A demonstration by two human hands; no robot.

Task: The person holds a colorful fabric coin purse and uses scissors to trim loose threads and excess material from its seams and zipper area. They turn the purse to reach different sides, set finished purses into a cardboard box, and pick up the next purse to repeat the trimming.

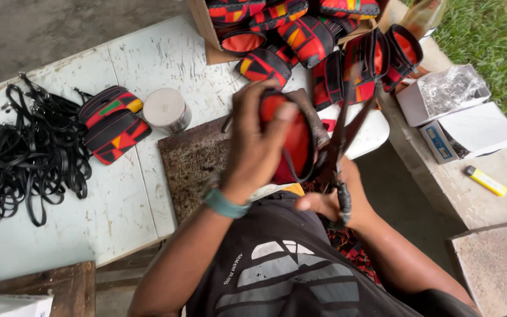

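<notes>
Pouch: your left hand [259,138] grips a small red fabric pouch [291,141] over the brown board [195,161], thumb on its red face, fingers curled around the edge.
Scissors: your right hand [335,202] is closed through the handles of the scissors [338,144], blades beside the pouch.
Handling: likely light, soft, floppy; hold it near the stitched rim.

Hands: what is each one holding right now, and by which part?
Left hand grips the red pouch over its top edge. Right hand holds the scissors by the handle loops, blades pointing up beside the pouch.
</notes>
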